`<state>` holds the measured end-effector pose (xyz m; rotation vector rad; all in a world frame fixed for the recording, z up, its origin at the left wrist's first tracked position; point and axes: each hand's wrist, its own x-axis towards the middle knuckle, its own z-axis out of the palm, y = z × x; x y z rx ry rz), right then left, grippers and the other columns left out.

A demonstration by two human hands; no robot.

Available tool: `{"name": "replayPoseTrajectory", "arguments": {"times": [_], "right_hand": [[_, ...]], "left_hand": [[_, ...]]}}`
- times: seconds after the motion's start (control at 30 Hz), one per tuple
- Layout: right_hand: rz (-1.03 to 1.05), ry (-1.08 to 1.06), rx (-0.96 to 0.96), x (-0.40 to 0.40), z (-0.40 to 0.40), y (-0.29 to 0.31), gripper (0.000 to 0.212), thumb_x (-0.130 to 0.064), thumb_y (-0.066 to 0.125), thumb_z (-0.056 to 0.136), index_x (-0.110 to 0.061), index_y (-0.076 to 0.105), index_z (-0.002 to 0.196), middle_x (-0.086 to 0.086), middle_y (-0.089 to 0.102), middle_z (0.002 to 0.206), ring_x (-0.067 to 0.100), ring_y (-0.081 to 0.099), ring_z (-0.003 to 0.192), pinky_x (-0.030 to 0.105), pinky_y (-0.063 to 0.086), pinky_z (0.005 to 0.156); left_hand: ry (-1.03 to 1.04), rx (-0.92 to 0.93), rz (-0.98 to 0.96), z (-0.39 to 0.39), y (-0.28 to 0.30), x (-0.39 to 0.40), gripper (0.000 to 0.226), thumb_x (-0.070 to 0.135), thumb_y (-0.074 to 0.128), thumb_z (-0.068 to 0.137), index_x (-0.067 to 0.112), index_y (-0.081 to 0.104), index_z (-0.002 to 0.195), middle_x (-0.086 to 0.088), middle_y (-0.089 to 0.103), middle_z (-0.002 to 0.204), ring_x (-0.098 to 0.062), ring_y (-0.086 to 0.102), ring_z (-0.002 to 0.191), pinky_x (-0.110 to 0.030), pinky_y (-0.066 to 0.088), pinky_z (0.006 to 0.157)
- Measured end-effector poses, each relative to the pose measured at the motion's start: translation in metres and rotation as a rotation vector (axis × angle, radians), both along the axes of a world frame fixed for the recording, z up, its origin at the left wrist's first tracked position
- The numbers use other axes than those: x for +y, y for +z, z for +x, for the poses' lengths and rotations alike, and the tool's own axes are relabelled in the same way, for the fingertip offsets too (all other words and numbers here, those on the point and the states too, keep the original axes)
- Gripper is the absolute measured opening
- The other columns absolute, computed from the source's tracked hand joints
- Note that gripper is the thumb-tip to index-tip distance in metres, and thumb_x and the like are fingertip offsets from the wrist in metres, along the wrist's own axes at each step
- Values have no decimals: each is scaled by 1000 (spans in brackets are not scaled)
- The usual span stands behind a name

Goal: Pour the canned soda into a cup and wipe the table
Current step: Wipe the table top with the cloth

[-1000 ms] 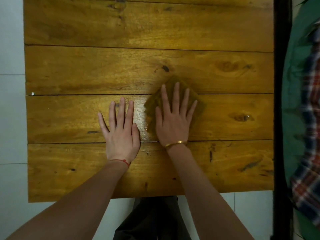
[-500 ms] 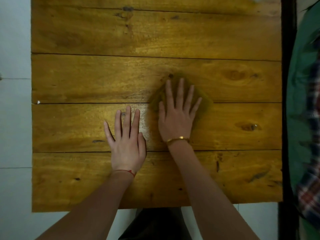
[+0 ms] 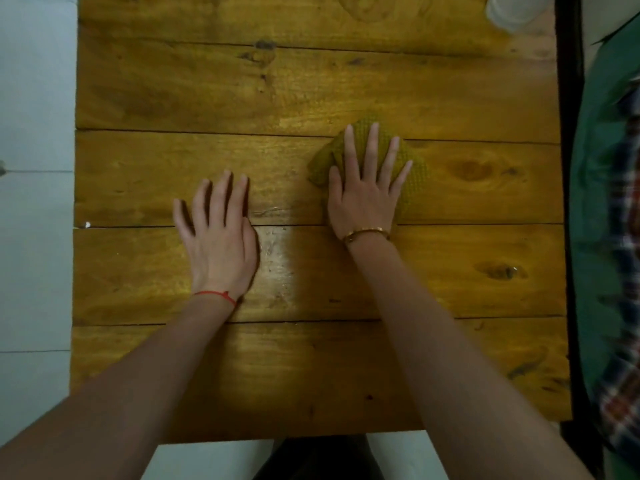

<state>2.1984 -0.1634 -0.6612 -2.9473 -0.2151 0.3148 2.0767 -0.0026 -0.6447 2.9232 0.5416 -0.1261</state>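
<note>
A mustard-yellow waffle-weave cloth [image 3: 414, 174] lies on the wooden plank table [image 3: 173, 81], right of centre. My right hand [image 3: 365, 188] presses flat on the cloth with its fingers spread, a gold bangle on the wrist. To its left, my left hand [image 3: 221, 237] rests palm-down on the bare wood with a red thread round the wrist. Between the hands the wood has a wet sheen [image 3: 280, 251]. At the far right corner a pale cup-like object [image 3: 512, 10] is cut off by the frame's top edge. No soda can is in view.
Light floor tiles [image 3: 34, 237] run along the table's left edge and show below its near edge. A dark frame [image 3: 568, 168] borders the right side, with green fabric and plaid cloth [image 3: 616, 271] beyond it.
My right hand has slid the cloth away from me and to the right across the planks. The gap between my two hands has widened. The left hand stays flat on the table.
</note>
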Motion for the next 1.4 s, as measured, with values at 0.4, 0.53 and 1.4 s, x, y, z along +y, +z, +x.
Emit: {"name": "replayPoseTrajectory", "arguments": {"times": [0.4,0.53,1.4], "right_hand": [[-21,-99,-36,-7,25,1,55,-46,19,101,-35,2,152,7,-5,162,35,-7,148,57,-1,118],[13,36,-7,41,15,0,57,-49,20,99,-36,1,152,7,-9,162,36,-11,147,57,-2,117],[-69,-65,22,-25,-15,5,58,-39,23,101,-28,0,153,5,-6,162,31,-7,148,54,2,119]], "left_hand": [[16,-33,-36,8,-5,7,56,27,35,97,26,27,152,3,26,159,-25,19,147,-57,7,118],[7,-6,-8,9,-5,8,57,27,36,96,25,27,152,1,25,159,-26,19,147,-58,7,118],[-10,-3,-23,8,-4,10,57,27,32,96,23,26,153,0,25,159,-28,19,147,-60,8,117]]}}
